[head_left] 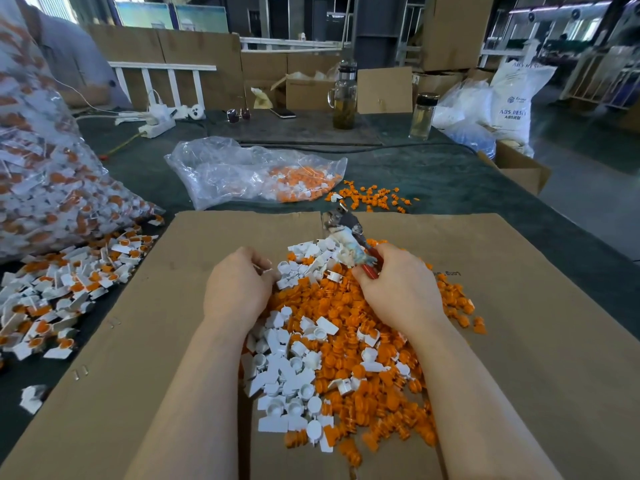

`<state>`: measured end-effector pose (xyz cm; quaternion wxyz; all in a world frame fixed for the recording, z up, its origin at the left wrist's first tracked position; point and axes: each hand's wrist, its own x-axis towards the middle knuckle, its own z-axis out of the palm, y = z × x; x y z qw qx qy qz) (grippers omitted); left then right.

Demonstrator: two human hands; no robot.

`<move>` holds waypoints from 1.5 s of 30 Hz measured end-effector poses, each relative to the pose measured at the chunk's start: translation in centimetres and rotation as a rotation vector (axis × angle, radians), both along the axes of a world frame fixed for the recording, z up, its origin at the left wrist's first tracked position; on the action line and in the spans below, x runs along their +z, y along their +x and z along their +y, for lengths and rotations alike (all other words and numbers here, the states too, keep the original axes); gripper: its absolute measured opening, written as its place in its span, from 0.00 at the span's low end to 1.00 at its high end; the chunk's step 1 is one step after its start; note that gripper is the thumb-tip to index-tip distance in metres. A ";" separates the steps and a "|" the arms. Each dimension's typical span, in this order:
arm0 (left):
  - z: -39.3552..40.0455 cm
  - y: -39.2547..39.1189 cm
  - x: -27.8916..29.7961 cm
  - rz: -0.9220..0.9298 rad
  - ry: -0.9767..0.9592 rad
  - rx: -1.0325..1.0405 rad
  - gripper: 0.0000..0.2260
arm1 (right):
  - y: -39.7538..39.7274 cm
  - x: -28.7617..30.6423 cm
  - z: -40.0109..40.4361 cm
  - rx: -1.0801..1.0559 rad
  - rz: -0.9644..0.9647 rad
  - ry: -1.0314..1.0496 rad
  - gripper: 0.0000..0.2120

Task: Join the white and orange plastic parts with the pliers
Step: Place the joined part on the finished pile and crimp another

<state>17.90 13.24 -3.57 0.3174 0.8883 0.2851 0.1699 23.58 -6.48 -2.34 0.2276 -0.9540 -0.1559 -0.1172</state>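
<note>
A: Where are your hands?

B: Both are over the cardboard sheet (519, 306) that covers the near edge of the tabletop (450, 174). Your right hand (398, 292) has its grip curled round the red handles of the pliers (349, 240), whose metal head points away from you towards the sheet's far edge.

A: And your left?

B: Your left hand (235, 289) sits at the left side of the heap, fingers curled into the white plastic parts (280, 375). Whether that grip has pinched one, I cannot tell.

A: Where do the parts lie?

B: Heaped on the middle of the sheet, between your forearms: white ones mostly on the left, orange plastic parts (374, 341) on the right and at the centre.

A: Anything beside them?

B: A pile of joined pieces (62, 289) lies off the sheet's left edge, below a full clear bag (45, 174). A half-empty bag (256, 171) lies beyond the far edge, with loose orange bits (374, 197) just beside it.
</note>
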 end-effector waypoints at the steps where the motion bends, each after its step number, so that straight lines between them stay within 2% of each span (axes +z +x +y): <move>1: 0.0 -0.1 0.0 -0.009 -0.002 0.015 0.06 | 0.0 0.0 0.0 0.007 0.007 0.025 0.13; 5: -0.3 -0.1 0.3 -0.071 0.001 0.031 0.06 | -0.1 0.2 0.0 0.017 0.009 0.103 0.14; 8: -1.3 -0.3 1.3 -0.309 -0.157 -0.017 0.04 | -0.2 0.4 0.1 0.020 0.007 0.158 0.14; 11: -3.3 -0.3 2.1 -0.434 -0.317 -0.124 0.09 | -0.4 0.8 0.1 0.049 0.032 0.265 0.11; 13: -5.0 -0.1 2.4 -0.461 -0.396 -0.193 0.08 | -0.7 1.0 0.3 0.071 0.043 0.358 0.09; 18: -7.4 0.2 2.1 -0.439 -0.659 -0.279 0.01 | -1.3 1.5 0.8 0.107 0.109 0.739 0.03; 21: -7.5 0.2 2.1 -0.484 -0.793 -0.294 0.03 | -1.6 1.7 1.1 0.166 0.194 0.908 0.05; 27: -7.0 0.2 2.2 -0.502 -0.814 -0.299 0.13 | -1.5 1.5 0.8 0.189 0.204 0.832 0.04; 33: -7.1 -0.1 2.5 -0.469 -0.800 -0.279 0.09 | -1.7 1.5 1.0 0.189 0.095 0.678 0.07; 37: -7.1 -0.1 2.4 -0.465 -0.824 -0.259 0.04 | -1.8 1.5 1.2 0.203 0.104 0.681 0.07; 45: -6.8 -0.1 2.1 -0.527 -0.788 -0.200 0.03 | -1.5 1.4 1.0 0.156 0.084 0.734 0.04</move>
